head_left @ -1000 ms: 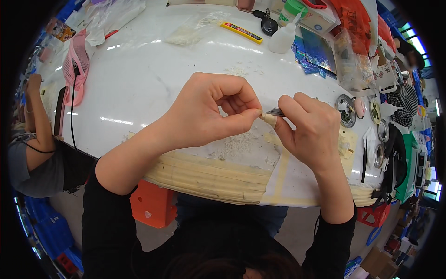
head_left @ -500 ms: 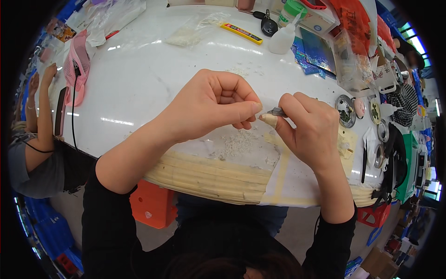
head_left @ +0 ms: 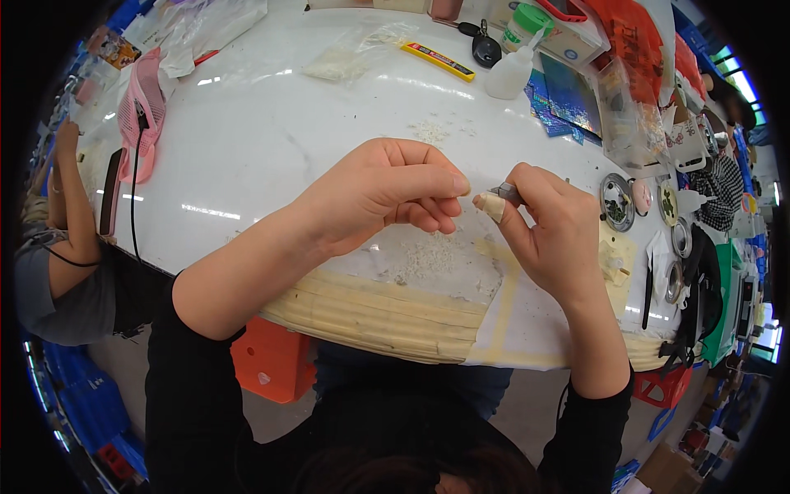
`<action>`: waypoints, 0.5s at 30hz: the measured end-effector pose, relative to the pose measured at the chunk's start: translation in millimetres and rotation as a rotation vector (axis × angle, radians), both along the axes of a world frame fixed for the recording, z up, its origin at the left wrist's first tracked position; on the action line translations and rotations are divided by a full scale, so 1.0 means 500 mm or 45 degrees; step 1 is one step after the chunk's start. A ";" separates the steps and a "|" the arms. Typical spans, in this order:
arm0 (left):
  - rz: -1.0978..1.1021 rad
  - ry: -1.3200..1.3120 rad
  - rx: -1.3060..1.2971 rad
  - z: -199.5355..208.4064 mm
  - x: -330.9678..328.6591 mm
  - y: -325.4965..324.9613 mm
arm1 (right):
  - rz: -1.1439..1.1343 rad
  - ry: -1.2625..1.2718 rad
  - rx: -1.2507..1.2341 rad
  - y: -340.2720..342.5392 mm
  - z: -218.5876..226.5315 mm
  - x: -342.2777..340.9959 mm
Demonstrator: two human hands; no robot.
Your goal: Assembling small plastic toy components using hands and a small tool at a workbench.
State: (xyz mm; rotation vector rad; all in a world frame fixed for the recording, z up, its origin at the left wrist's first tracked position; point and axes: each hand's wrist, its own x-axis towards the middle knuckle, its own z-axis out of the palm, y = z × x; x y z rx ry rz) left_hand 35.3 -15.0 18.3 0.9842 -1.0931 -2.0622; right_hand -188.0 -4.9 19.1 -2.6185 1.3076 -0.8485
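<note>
Above the white table [head_left: 271,148], my left hand [head_left: 391,185] pinches thumb against forefinger. Whatever lies between those fingertips is too small to make out. A short gap to the right, my right hand [head_left: 553,226] grips a small grey blade [head_left: 508,194] between thumb and curled forefinger. Beige tape [head_left: 493,205] is wrapped round the tip of that thumb. Beneath the hands, pale shavings [head_left: 424,257] are scattered on the tabletop, and a smaller patch of white crumbs [head_left: 431,129] lies farther off.
Yellow tape strips [head_left: 378,317] cover the near edge. Beyond lie a yellow box [head_left: 438,62], a white squeeze bottle [head_left: 509,74], car keys [head_left: 486,51] and blue shiny sheets [head_left: 568,95]. Round tins [head_left: 616,202] stand right. A pink mesh item [head_left: 141,123] and another person's arm [head_left: 76,193] are left.
My hands have drawn slightly apart, the blade moving away from the left fingertips. The left hand's lower fingers are less curled. The whole view has shifted slightly.
</note>
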 end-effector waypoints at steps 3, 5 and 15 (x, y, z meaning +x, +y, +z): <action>0.032 -0.028 -0.047 -0.002 0.001 0.001 | -0.008 0.009 0.024 0.001 0.001 0.003; 0.052 -0.054 -0.063 -0.003 0.001 0.002 | -0.008 0.010 0.036 0.000 0.000 0.005; 0.052 -0.055 -0.092 -0.005 0.003 0.000 | -0.019 0.042 0.076 0.002 -0.002 0.007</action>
